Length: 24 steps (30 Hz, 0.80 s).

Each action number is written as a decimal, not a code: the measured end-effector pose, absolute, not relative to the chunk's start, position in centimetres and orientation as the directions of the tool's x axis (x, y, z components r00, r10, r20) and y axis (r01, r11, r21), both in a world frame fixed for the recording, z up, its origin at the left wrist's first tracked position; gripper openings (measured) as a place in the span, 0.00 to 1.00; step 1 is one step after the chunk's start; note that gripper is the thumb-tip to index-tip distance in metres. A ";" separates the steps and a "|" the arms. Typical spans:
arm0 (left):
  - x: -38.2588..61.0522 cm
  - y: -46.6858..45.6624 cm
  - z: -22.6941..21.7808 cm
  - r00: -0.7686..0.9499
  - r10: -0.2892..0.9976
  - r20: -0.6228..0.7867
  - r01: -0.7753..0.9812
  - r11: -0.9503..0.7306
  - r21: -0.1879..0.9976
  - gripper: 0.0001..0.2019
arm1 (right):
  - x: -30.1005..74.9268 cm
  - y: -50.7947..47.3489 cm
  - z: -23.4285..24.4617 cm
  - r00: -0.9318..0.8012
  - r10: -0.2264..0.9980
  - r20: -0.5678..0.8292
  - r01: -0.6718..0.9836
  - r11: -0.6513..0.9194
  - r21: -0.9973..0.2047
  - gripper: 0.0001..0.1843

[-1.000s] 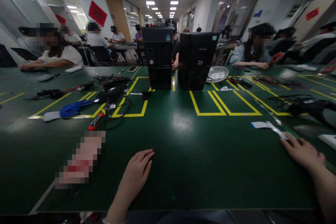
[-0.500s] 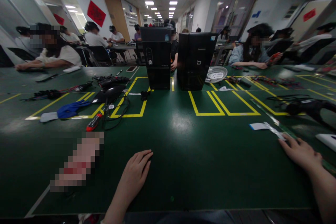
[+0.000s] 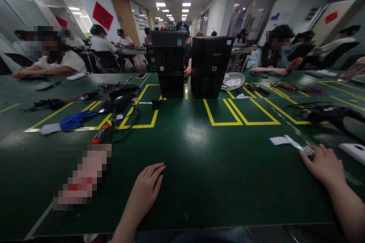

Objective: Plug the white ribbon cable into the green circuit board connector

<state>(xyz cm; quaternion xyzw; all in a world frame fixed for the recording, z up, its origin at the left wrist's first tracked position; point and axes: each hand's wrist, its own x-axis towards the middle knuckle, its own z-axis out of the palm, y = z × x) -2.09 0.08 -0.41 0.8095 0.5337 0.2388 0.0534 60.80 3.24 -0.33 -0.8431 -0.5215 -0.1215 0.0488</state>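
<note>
My left hand [image 3: 146,186] lies palm down on the green table, fingers stretched out and nothing in them. At the right, my right hand [image 3: 326,163] rests with its fingers apart at the near end of a white flat ribbon cable [image 3: 281,141] with a blue tip. Its thumb and fingertips touch or partly cover that end; I see no firm grip. Left of my left hand is a pixelated pinkish item [image 3: 85,178], and beyond it a red-and-black screwdriver-like tool [image 3: 101,133].
Two black computer towers [image 3: 168,64] [image 3: 211,66] stand mid-table. A blue glove [image 3: 72,120], black cables [image 3: 125,89], a white basket [image 3: 233,81] and yellow tape outlines [image 3: 228,124] lie around. A black corded device [image 3: 332,114] and a white object [image 3: 353,152] sit right. Other people sit beyond.
The view has shifted slightly. My right hand's fingers look a little more raised and bent beside the ribbon cable's end. My left hand stays in place.
</note>
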 end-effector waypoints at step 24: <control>-2.0 0.0 -0.5 0.342 0.880 0.329 0.835 -0.445 0.324 0.15 | 36.6 3.5 2.4 -0.437 0.899 0.030 0.864 0.429 -0.263 0.27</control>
